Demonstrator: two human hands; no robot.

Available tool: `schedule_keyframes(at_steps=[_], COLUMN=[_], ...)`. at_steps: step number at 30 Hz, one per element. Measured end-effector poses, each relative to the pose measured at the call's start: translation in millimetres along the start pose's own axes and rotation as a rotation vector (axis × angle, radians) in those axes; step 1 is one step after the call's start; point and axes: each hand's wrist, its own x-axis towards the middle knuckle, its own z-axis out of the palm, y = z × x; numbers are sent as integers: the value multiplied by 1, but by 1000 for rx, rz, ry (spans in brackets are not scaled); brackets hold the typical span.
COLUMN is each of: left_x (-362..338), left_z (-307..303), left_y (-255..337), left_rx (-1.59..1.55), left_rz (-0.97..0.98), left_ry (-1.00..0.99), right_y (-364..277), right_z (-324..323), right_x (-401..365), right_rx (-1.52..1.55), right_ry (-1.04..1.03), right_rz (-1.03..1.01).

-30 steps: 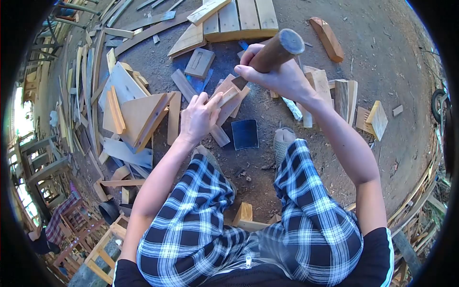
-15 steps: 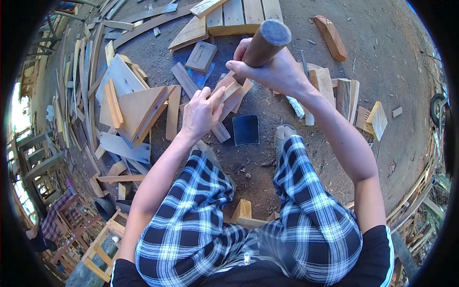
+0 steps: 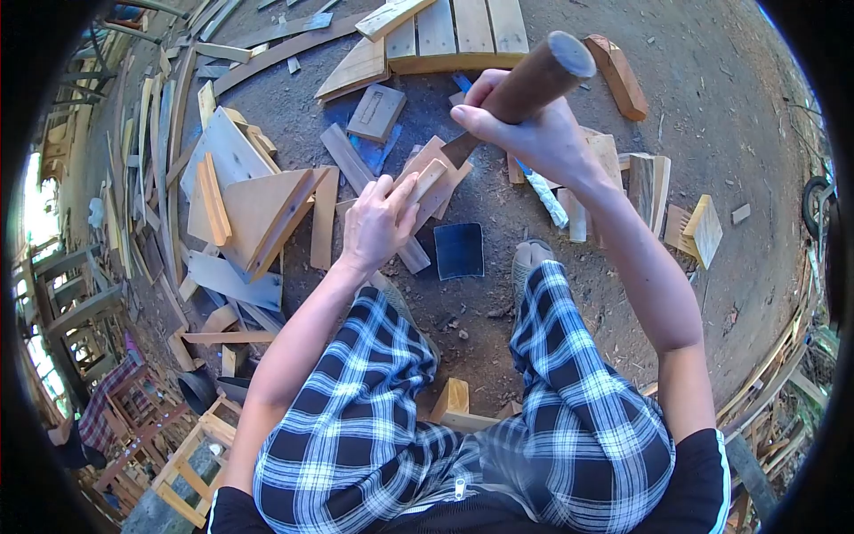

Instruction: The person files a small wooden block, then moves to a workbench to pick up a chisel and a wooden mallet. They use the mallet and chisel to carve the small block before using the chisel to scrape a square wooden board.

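Note:
My right hand [image 3: 534, 133] grips the brown wooden handle [image 3: 538, 76] of a chopping tool, and its dark blade [image 3: 460, 149] points down at a small wood piece. My left hand [image 3: 378, 222] holds that small light wood piece [image 3: 429, 181] upright against a reddish wooden block [image 3: 440, 178] lying on the dirt. The blade's tip sits just above the piece's top end. My knees in blue plaid trousers [image 3: 374, 400] frame the spot from below.
A dark blue square sheet [image 3: 459, 250] lies on the ground by my foot [image 3: 527, 260]. Wood offcuts and triangular boards [image 3: 258, 209] are heaped to the left, a slatted pallet [image 3: 454, 36] lies ahead, and more blocks [image 3: 645, 182] sit to the right.
My right hand dropped the tool toward the wood piece, then lifted it up and to the right again. The left hand kept holding the piece in place.

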Motion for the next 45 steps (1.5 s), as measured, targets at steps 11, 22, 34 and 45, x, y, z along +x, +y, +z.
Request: schedule_keyframes(at_steps=[11,22,34,45], left_x=[-35,-32,-21,-15], left_z=[-8,-19,3,29], left_y=[-1,6,1,-10], left_rx=[-764,-862,-614,-148], left_rz=[-147,-187,-112,-77], left_ry=[125,-9,34,97], right_y=[32,43,38,7], right_z=[-41,-47,-38,1], right_x=[-33,-40,-42,-25], right_rx=[796,998,591,103], right_ry=[179,205,166,149], right_rz=[265,298,297,112])
